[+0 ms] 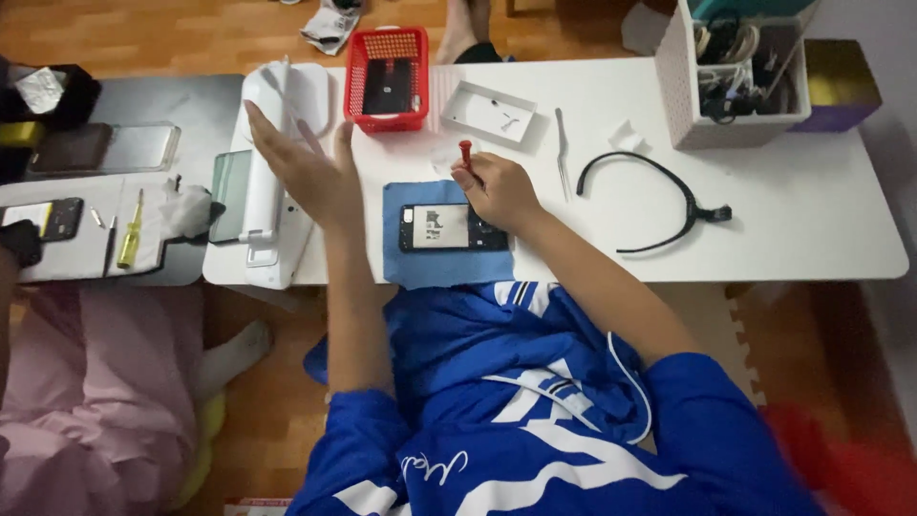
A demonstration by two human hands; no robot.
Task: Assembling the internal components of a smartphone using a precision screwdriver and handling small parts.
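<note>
My right hand grips a small red-handled screwdriver upright over the right end of an opened black phone. The phone lies flat on a blue mat at the front of the white table. My left hand hovers open, palm down and fingers spread, above a white device to the left of the mat. It holds nothing.
A red basket with a dark part, a white tray, tweezers, a black headband and a white cable bin sit further back. Another person in pink sits left, by a grey table with phones and a yellow screwdriver.
</note>
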